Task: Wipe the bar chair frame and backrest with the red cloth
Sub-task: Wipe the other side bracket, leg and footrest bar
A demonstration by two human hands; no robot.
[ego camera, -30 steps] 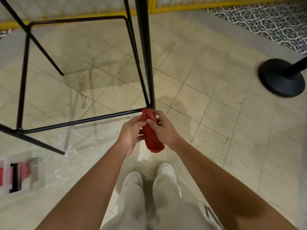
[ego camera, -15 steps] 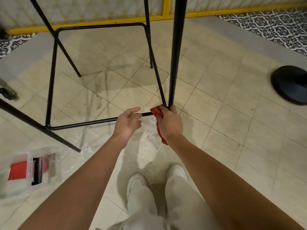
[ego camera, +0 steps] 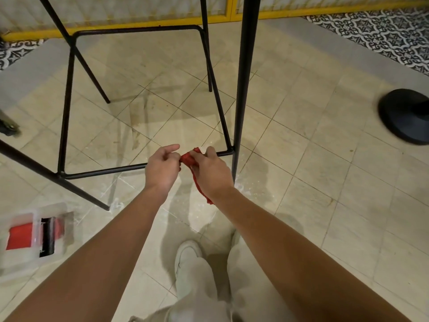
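Head view, looking down at tiled floor [ego camera: 313, 159]. Black chair frame [ego camera: 65, 105] stands ahead.

Right hand [ego camera: 212, 173]: fingers curled over the red cloth [ego camera: 189, 158], holding it on the front foot rail [ego camera: 104, 172], just left of the front right leg [ego camera: 241, 89]. The cloth's loose end hangs beneath the right wrist.

Left hand [ego camera: 162, 167]: on the same rail, just left of the cloth. Index finger out, other fingers curled, tips at the cloth's edge. Cannot tell whether they pinch it.

Clear box [ego camera: 34, 249] with red contents on floor at far left. Round black base [ego camera: 406, 115] at far right. White shoe [ego camera: 185, 254] below the arms.
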